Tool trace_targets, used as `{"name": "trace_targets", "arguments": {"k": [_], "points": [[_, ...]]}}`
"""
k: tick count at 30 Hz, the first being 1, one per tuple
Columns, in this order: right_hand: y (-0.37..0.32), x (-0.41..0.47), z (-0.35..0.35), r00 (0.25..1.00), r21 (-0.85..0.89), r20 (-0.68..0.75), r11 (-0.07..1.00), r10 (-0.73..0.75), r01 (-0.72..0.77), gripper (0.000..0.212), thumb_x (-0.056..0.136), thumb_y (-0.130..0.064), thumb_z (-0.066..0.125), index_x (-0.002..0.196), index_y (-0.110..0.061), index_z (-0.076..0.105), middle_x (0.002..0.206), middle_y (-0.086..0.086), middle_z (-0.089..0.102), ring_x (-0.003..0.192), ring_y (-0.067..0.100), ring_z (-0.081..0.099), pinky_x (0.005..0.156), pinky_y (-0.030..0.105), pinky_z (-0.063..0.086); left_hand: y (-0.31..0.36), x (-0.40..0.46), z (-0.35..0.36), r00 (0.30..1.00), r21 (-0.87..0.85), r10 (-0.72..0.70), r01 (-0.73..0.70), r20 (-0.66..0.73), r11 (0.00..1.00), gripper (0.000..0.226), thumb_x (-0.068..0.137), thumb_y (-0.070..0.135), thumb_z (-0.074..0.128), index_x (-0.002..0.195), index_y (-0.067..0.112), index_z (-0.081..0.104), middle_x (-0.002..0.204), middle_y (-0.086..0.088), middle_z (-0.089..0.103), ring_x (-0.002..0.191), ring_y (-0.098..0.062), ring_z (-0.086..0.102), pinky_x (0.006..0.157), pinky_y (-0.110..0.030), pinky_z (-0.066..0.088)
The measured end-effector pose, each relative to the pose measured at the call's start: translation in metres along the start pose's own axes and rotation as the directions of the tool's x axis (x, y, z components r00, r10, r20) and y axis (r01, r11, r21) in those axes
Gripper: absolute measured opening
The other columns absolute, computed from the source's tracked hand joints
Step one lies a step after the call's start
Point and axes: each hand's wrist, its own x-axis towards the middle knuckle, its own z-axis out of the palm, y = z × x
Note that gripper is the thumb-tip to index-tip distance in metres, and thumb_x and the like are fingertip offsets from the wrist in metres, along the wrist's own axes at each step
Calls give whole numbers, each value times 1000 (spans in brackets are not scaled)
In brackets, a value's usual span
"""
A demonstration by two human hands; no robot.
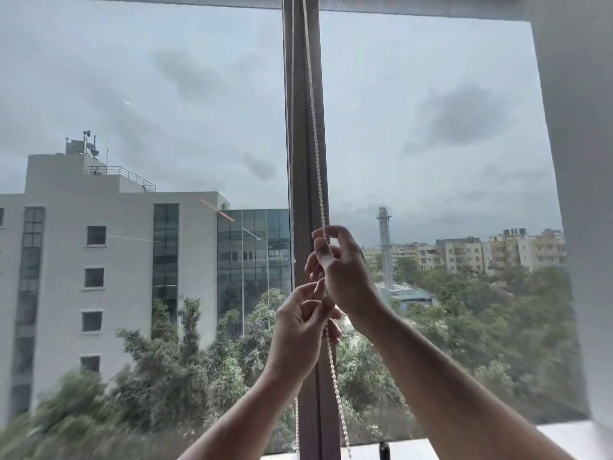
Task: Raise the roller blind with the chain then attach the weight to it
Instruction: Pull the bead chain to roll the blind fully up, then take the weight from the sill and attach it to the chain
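A white bead chain hangs down in front of the dark window mullion, with a second strand to its left. My right hand is raised and pinches the near strand between thumb and fingers. Just below it, my left hand closes its fingers around the same strand, which runs on down to the sill. The blind's bottom edge shows only as a pale strip at the very top of the window. No weight is in view.
A pale wall or curtain edge borders the window on the right. A white sill runs along the bottom right, with a small dark object on it. Buildings and trees lie beyond the glass.
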Motion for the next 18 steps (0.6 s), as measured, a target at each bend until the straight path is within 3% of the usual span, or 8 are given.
{"name": "trace_targets", "arguments": {"k": [6, 10, 15, 18], "points": [[39, -27, 3, 998, -5, 1, 998, 69, -69, 9, 101, -8, 45, 100, -11, 53, 68, 4, 61, 50, 7, 54, 46, 20, 46, -35, -32, -9, 996, -63, -71, 68, -61, 996, 30, 81, 27, 67, 103, 7, 63, 72, -9, 75, 55, -15, 65, 53, -26, 55], [69, -46, 9, 991, -33, 18, 991, 129, -128, 10, 101, -14, 47, 94, -17, 54, 68, 6, 62, 53, 13, 54, 51, 29, 46, -58, -51, -10, 992, -114, -111, 104, -60, 988, 20, 85, 19, 66, 97, 2, 65, 66, -6, 73, 52, -15, 65, 53, -24, 56], [110, -77, 12, 987, -100, 21, 982, 160, -157, 7, 99, -24, 53, 92, -24, 56, 64, -2, 63, 56, 10, 57, 61, 36, 51, -93, -74, -12, 986, -94, -162, 157, -46, 983, 5, 90, 11, 64, 90, 11, 70, 66, -5, 70, 57, -17, 65, 58, -28, 56], [136, -97, 12, 980, -59, 11, 978, 201, -200, 10, 97, -26, 55, 87, -28, 57, 59, -5, 62, 54, 10, 56, 57, 30, 50, -115, -91, -14, 979, -45, -196, 193, -51, 980, 10, 93, 4, 61, 87, 6, 69, 62, -3, 68, 56, -18, 61, 56, -29, 51]]}}
